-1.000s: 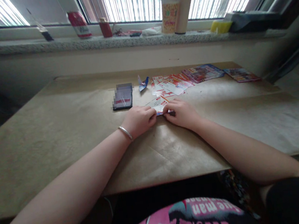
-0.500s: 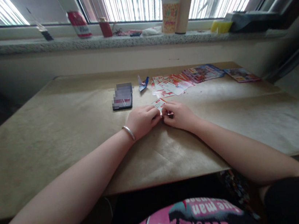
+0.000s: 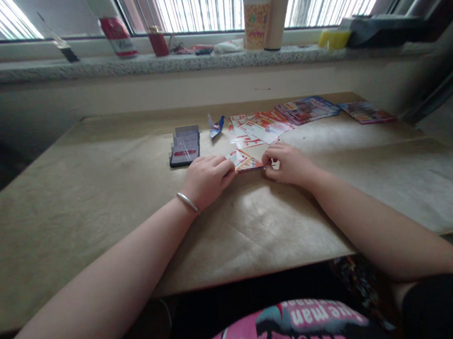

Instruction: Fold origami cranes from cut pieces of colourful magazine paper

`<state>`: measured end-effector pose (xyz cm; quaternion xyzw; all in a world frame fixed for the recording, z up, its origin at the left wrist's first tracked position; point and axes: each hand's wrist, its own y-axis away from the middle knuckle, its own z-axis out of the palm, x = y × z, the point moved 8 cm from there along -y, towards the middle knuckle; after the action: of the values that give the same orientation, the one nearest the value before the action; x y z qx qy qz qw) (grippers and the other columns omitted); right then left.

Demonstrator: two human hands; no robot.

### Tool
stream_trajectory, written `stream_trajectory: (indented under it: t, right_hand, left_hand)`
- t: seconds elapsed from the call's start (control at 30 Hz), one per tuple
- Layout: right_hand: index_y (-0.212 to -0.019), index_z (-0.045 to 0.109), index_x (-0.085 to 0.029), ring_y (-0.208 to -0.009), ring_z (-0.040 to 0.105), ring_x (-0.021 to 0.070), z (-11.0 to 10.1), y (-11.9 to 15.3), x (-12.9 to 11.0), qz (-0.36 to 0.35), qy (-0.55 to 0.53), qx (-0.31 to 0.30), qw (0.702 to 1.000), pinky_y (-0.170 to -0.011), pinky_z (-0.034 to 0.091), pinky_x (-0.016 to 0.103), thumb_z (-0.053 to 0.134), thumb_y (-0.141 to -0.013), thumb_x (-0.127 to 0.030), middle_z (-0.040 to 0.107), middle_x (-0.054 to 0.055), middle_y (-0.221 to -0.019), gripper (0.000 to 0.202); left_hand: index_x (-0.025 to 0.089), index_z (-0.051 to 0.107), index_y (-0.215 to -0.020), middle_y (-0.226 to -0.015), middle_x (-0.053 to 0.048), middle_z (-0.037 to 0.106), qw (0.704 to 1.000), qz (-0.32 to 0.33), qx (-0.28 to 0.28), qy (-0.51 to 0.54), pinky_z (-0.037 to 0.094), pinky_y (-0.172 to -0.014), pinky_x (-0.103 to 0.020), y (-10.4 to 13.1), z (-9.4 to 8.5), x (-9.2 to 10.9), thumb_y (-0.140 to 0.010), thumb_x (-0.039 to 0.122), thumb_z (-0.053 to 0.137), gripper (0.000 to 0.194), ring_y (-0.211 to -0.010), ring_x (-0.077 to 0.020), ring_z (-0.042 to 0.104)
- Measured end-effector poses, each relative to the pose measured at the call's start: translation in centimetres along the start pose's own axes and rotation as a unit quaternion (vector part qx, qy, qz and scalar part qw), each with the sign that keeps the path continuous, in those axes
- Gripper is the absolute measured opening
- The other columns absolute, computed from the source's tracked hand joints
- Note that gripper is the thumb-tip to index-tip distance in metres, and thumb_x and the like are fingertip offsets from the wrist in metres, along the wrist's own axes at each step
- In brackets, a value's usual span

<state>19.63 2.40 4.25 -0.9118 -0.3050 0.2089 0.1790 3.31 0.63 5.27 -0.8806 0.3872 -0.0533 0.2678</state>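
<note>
A folded sheet of printed paper [image 3: 247,159], white with red and orange, lies on the table between my hands. My left hand [image 3: 207,178], with a silver bangle at the wrist, is closed on its left end. At the right end, my right hand [image 3: 286,162] pinches the paper's edge between thumb and fingers. Beyond my left hand lies a phone [image 3: 185,146] with its screen lit. A small blue and white folded paper figure [image 3: 216,126] stands to the right of the phone. Several red and white printed sheets [image 3: 262,126] overlap just behind the paper.
Colourful booklets [image 3: 306,110] lie at the back right of the table [image 3: 90,209], with another stack [image 3: 367,112] farther right. On the windowsill [image 3: 204,61] stand a red can [image 3: 118,36], a small red bottle [image 3: 158,42], a patterned paper cup [image 3: 257,21] and a yellow item [image 3: 334,39].
My hands have moved apart, the left one leftward and the right one rightward. More of the folded paper now shows between them.
</note>
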Motion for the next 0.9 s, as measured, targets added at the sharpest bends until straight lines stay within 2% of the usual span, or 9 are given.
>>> stream_trajectory:
  t: [0.27,0.4,0.5,0.63,0.73,0.9]
  right_hand:
    - [-0.07,0.056,-0.021,-0.074,0.054,0.0177,-1.2,0.4,2.5,0.003,-0.017,-0.008,1.0,-0.07,0.042,0.029,0.055,-0.066,-0.011,0.06,0.002,-0.073,0.01]
    - [-0.071,0.057,-0.021,-0.072,0.053,0.0171,-1.6,0.5,3.2,0.02,-0.042,0.014,0.999,-0.067,0.042,0.029,0.055,-0.068,-0.012,0.058,0.002,-0.074,0.009]
    - [-0.077,0.06,-0.02,-0.077,0.054,0.0183,-2.1,0.4,1.9,0.003,-0.052,0.05,0.997,-0.072,0.044,0.031,0.057,-0.076,-0.018,0.06,0.004,-0.079,0.004]
    - [-0.084,0.063,-0.022,-0.085,0.056,0.0204,-1.1,0.1,-1.1,-0.032,-0.029,0.031,0.999,-0.081,0.043,0.034,0.061,-0.082,-0.029,0.066,0.004,-0.086,0.007]
    - [-0.081,0.064,-0.022,-0.086,0.055,0.0202,-0.2,0.0,-2.7,-0.042,0.0,0.017,0.999,-0.079,0.042,0.032,0.058,-0.085,-0.025,0.066,0.004,-0.085,0.007]
    - [-0.081,0.065,-0.021,-0.084,0.055,0.0204,0.7,-0.1,-3.8,-0.041,0.038,-0.002,0.998,-0.076,0.041,0.032,0.056,-0.086,-0.024,0.066,0.005,-0.084,0.011]
  left_hand:
    - [0.018,0.064,-0.08,-0.082,-0.004,0.068,1.0,-0.014,0.023,0.004,0.038,-0.064,-0.028,0.2,-0.4,-0.8,-0.094,0.03,0.049,0.024,-0.074,-0.0159,0.06]
    - [0.017,0.064,-0.079,-0.081,-0.004,0.067,0.999,-0.014,0.026,0.017,0.039,-0.062,-0.027,0.2,-0.3,-1.0,-0.092,0.028,0.049,0.023,-0.071,-0.0148,0.059]
    - [0.017,0.064,-0.08,-0.082,-0.004,0.067,0.999,-0.006,0.029,0.031,0.04,-0.062,-0.026,0.2,-0.1,-0.8,-0.092,0.028,0.049,0.022,-0.071,-0.0145,0.058]
    - [0.017,0.064,-0.082,-0.08,-0.004,0.064,0.998,0.01,0.017,0.054,0.041,-0.063,-0.025,0.0,0.4,-0.4,-0.093,0.029,0.047,0.023,-0.07,-0.014,0.057]
    - [0.017,0.063,-0.083,-0.08,-0.004,0.063,0.997,0.021,0.016,0.07,0.042,-0.065,-0.025,-0.1,0.5,-0.1,-0.095,0.029,0.044,0.026,-0.071,-0.0138,0.056]
    - [0.018,0.063,-0.082,-0.081,-0.005,0.065,0.996,0.045,0.024,0.075,0.045,-0.077,-0.029,-0.4,0.4,0.3,-0.096,0.027,0.044,0.026,-0.077,-0.0159,0.057]
